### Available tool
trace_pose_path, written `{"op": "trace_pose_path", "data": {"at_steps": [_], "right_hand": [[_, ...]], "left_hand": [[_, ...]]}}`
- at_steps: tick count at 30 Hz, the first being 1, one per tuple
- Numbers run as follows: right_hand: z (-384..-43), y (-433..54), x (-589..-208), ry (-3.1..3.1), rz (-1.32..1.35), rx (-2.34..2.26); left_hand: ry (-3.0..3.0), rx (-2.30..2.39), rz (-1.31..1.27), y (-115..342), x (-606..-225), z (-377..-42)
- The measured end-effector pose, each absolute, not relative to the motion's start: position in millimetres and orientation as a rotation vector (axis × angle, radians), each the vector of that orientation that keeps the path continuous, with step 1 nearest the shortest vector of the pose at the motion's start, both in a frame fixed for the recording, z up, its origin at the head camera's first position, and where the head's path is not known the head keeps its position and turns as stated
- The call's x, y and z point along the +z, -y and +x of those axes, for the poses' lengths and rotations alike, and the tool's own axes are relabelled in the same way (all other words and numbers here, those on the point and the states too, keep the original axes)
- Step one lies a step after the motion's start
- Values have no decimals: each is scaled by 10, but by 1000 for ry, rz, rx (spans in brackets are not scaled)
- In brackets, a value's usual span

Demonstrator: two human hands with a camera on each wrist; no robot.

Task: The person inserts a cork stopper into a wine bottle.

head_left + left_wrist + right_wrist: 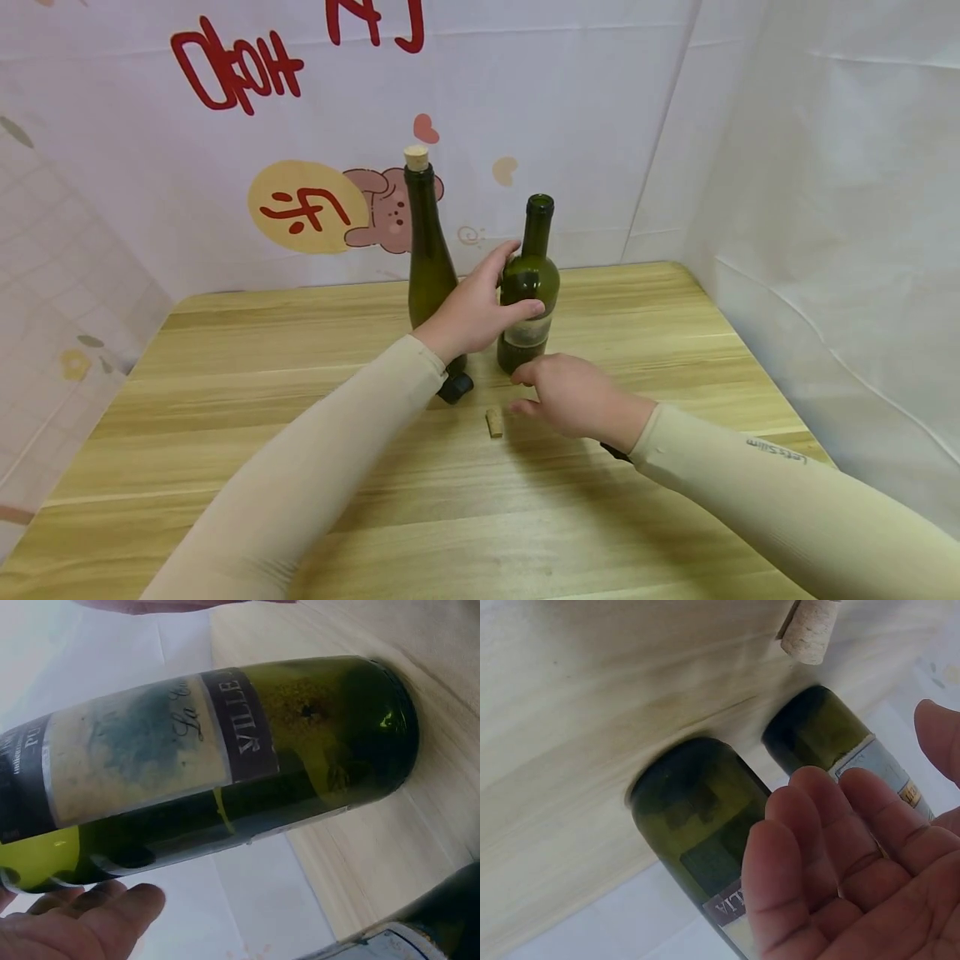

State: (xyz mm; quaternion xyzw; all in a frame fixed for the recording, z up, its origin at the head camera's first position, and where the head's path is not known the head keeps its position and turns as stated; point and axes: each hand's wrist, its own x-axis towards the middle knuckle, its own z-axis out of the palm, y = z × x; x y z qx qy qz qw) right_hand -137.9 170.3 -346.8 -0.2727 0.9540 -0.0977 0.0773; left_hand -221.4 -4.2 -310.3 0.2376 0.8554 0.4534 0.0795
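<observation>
An uncorked green wine bottle (534, 279) with a label stands upright on the table. My left hand (487, 304) is around its side, thumb stretched across the front; in the left wrist view the thumb (180, 606) stands apart from the glass and the fingertips lie close to it. Whether they touch it I cannot tell. My right hand (573, 396), fingers loosely bent and holding nothing, is low near the bottle's base. A loose cork (494, 422) lies just left of the right fingertips. Behind my left wrist rises a taller green bottle (427, 242) with a cork (416, 158) in its mouth.
Both bottles stand toward the back of the wooden table (247, 375), a short gap between them. A white printed curtain (585, 108) hangs behind the table, with another white sheet (847, 208) along the right side.
</observation>
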Motion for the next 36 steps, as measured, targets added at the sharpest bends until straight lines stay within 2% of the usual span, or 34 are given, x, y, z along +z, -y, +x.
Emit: {"op": "trace_pose_path", "data": {"at_steps": [10,20,36], "right_hand": [[-1427,-1657,-3555,-2873,-842,-249],[-1487,-1522,-3641,-2840,-987,-230],[-1524,-1390,-3731,-2773,-915,-248]], "left_hand": [[-2585,1281,715,4,-3112,-2230],[-2595,1269,740,17,-3126,-2242],[-2599,1284,757,3,-3154,-2255]]}}
